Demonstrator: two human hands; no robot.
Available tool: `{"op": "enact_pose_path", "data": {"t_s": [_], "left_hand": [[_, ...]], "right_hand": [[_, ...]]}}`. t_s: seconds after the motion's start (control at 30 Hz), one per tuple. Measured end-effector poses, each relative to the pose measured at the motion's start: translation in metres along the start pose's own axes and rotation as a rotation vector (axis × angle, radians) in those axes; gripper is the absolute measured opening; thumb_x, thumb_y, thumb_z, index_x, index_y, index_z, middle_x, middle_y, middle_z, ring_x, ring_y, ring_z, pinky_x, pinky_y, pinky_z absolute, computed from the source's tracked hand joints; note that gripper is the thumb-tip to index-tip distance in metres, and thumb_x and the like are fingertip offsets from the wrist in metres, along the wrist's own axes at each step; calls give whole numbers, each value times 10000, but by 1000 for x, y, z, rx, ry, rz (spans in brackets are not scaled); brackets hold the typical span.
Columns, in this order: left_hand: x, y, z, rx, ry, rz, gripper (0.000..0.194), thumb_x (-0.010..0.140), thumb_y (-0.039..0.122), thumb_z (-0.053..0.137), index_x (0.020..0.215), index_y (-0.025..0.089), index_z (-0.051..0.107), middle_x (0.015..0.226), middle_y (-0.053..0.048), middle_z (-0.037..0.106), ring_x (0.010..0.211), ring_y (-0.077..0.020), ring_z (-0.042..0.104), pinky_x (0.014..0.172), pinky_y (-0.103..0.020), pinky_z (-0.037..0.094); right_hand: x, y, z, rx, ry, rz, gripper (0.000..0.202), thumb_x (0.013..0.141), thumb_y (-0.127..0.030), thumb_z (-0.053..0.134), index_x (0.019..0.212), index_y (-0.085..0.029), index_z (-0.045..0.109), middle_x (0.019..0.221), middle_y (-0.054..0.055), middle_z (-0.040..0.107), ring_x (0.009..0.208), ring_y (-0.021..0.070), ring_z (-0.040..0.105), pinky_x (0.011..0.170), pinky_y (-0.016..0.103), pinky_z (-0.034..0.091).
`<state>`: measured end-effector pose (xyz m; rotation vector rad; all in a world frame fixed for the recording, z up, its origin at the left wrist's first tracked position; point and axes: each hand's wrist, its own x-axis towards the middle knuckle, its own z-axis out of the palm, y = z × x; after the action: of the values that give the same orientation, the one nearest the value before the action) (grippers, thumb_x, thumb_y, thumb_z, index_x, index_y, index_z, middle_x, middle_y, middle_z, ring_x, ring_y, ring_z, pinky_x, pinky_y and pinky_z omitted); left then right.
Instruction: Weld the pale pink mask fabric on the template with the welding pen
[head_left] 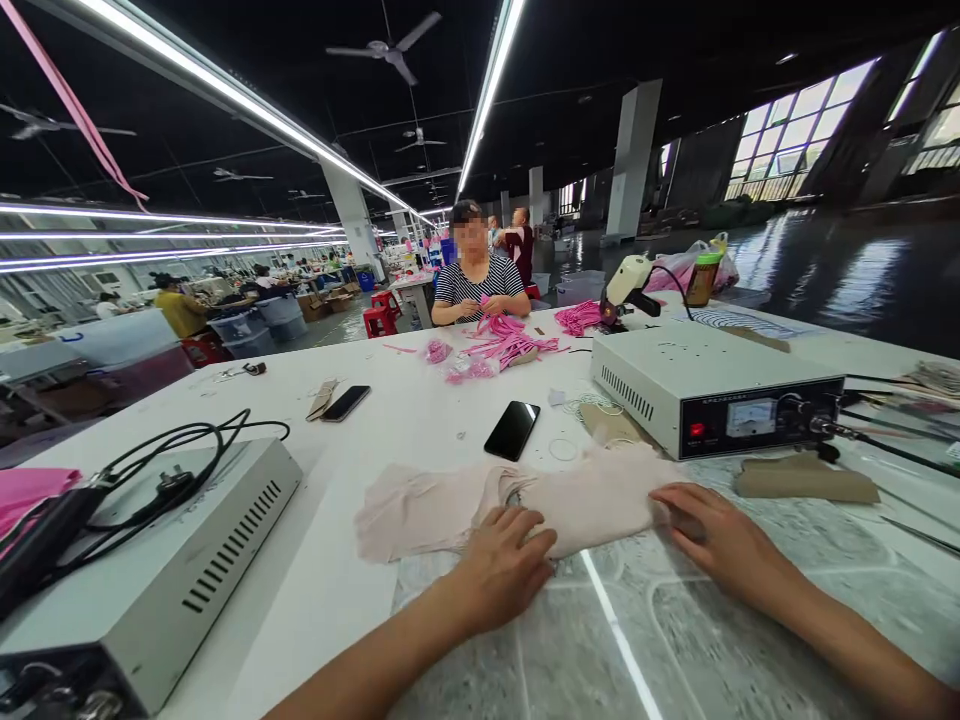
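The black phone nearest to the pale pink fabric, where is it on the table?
In the head view, the black phone lies face up mid-table, just beyond the pale pink fabric, left of the grey control box.

1. One view only, worn on the person's head, looking forward and down along the white table (420, 420).
2. Close in: left hand (501, 568) and right hand (716, 540) sit low in the picture, forearms running off the bottom edge.
3. Further up, it faces a seated co-worker (477, 280) across the table and the factory hall behind.
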<state>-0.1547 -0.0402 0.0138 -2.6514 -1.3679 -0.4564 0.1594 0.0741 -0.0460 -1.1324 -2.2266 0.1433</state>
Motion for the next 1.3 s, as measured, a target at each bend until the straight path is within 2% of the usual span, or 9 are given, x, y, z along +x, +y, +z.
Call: {"op": "enact_pose_path", "data": {"t_s": [0.13, 0.23, 0.4, 0.6, 0.77, 0.9, 1.0, 1.13, 1.3], "left_hand": [[40, 15, 25, -13, -56, -63, 110, 898, 250, 583, 894, 146, 620, 960, -83, 638, 880, -214, 616, 780, -351, 496], [53, 11, 29, -55, -80, -82, 186, 917, 199, 544, 765, 150, 638, 836, -54, 648, 794, -180, 620, 778, -329, 478], [60, 4, 13, -167, -76, -129, 200, 908, 171, 532, 780, 165, 685, 799, -26, 677, 743, -133, 631, 733, -242, 477], [70, 19, -12, -235, 1, -107, 226, 942, 173, 448, 870, 151, 660, 964, -61, 681, 876, -148, 642, 801, -242, 503], [47, 33, -23, -267, -35, 62, 219, 913, 151, 451, 772, 157, 618, 1110, -76, 665, 1056, -176, 625, 932, -298, 491], [9, 47, -22, -299, -139, 228, 160, 866, 145, 499, 753, 153, 611, 1258, -81, 611, 1149, -193, 593, 1023, -315, 450], [-13, 59, -21, -309, -227, 320, 141, 852, 141, 502, 788, 143, 627, 1303, -80, 581, 1227, -213, 539, 1079, -320, 403], [-26, 65, -30, -332, -344, 352, 130, 811, 147, 521, 872, 153, 636, 1279, -75, 592, 1200, -224, 550, 1094, -343, 376], [-20, 64, -41, -361, -392, 334, 115, 849, 222, 543, 752, 182, 592, 1018, -63, 676, 980, -200, 636, 965, -330, 460]], "right_hand": [[1, 3, 6, -10, -3, -61, 272, 931, -398, 556, 1108, -192, 576, 1164, 85, 557, 1000, 219, 566, 818, 411, 525], [-1, 4, 5, -24, 6, -91, 254, 938, -376, 551, 1113, -193, 572, 1170, 83, 554, 997, 215, 566, 827, 413, 523], [-4, -4, 2, -33, 26, -150, 291, 934, -386, 553, 1158, -201, 555, 1215, 92, 531, 1058, 238, 543, 865, 443, 508], [4, -24, 7, -83, 71, -233, 320, 926, -395, 567, 1176, -197, 550, 1229, 94, 527, 1070, 246, 540, 894, 472, 489], [-3, -27, -1, -138, 129, -262, 257, 933, -371, 566, 1103, -178, 573, 1116, 72, 574, 932, 195, 583, 800, 400, 529], [-39, -36, -17, -120, 131, -308, 138, 949, -232, 491, 977, -189, 620, 949, 54, 608, 871, 190, 590, 773, 376, 526], [-72, -47, -33, -89, 130, -321, 258, 926, -126, 410, 946, -222, 648, 896, 62, 625, 851, 197, 602, 760, 361, 525], [-103, -61, -53, -57, 113, -312, 265, 914, -124, 436, 1042, -241, 637, 944, 59, 640, 868, 193, 619, 733, 321, 534], [-124, -65, -68, -39, 116, -292, 263, 912, -147, 451, 1067, -247, 638, 923, 45, 655, 845, 175, 634, 728, 280, 546]]}}
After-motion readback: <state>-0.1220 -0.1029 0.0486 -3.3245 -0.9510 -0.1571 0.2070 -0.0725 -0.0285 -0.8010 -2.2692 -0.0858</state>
